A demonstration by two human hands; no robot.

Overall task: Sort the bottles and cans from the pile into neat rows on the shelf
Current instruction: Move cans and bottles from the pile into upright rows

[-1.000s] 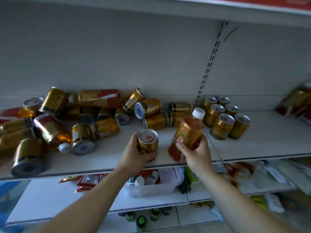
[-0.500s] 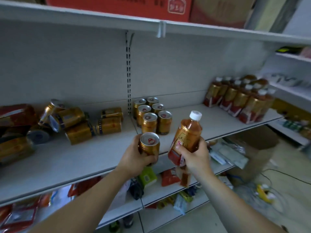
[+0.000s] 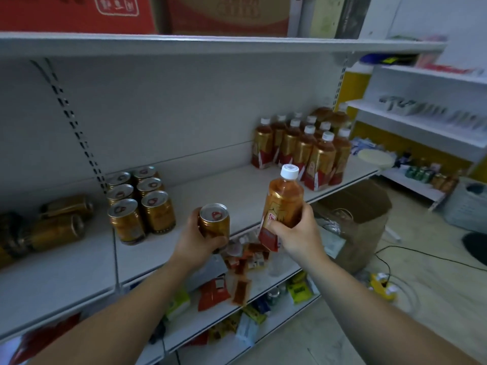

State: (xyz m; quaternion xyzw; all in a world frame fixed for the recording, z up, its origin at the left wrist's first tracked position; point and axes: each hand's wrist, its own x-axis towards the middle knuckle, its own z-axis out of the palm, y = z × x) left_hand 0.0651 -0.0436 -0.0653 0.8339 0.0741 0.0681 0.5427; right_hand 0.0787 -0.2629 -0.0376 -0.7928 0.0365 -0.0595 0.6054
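My left hand [image 3: 197, 239] grips an upright gold can [image 3: 214, 222] just off the front edge of the white shelf [image 3: 232, 196]. My right hand [image 3: 296, 237] holds an amber tea bottle [image 3: 283, 204] with a white cap, tilted slightly, to the right of the can. On the shelf stand several gold cans in two neat rows [image 3: 139, 201] to the left. Several matching bottles stand in rows [image 3: 303, 148] at the shelf's right end. A few cans of the pile [image 3: 56, 222] lie on their sides at far left.
A shelf above carries red cartons [image 3: 79, 11]. The lower shelf [image 3: 279, 283] holds snack packets. A brown cardboard box [image 3: 361, 214] stands on the floor at right, with a cable and a yellow item beside it. Another white shelving unit [image 3: 421, 122] stands at far right.
The view has swung right: the pile has slid to the far left edge and the bottle rows have come into view. Both hands keep hold of the can and the bottle.
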